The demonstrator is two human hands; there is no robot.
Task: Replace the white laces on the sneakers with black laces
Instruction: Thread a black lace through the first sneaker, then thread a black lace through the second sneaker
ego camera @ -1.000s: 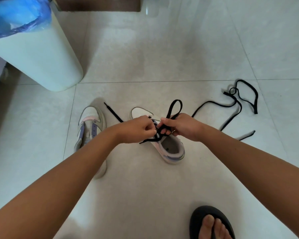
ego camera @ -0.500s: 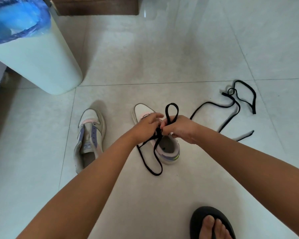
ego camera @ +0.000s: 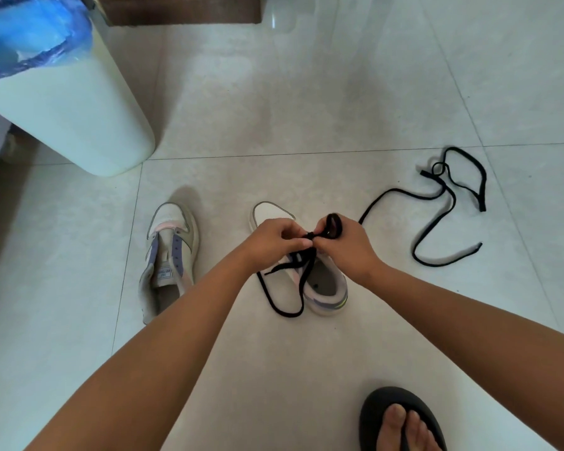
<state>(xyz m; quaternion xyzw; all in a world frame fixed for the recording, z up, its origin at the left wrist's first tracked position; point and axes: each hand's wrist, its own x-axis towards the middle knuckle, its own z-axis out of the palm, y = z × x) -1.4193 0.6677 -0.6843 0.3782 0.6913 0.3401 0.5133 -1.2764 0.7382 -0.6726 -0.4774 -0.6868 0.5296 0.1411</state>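
Observation:
Two white sneakers with purple and pink trim stand on the tiled floor. The right sneaker (ego camera: 326,288) carries a black lace (ego camera: 301,281) threaded through it. Above its tongue my left hand (ego camera: 274,242) and my right hand (ego camera: 345,245) meet and pinch that lace at a knot. A small loop sticks up from my right fingers. A long loop of the same lace hangs down on the floor to the sneaker's left. The left sneaker (ego camera: 168,255) has no lace in it. A second black lace (ego camera: 443,206) lies loose on the floor to the right.
A white bin (ego camera: 69,122) with a blue liner stands at the upper left. A brown wooden edge (ego camera: 179,9) runs along the top. My foot in a black sandal (ego camera: 401,421) is at the bottom right.
The loop held up by my right hand has shrunk as the knot tightened. My left hand shifted from over the toe to the knot. The long loop still lies on the floor.

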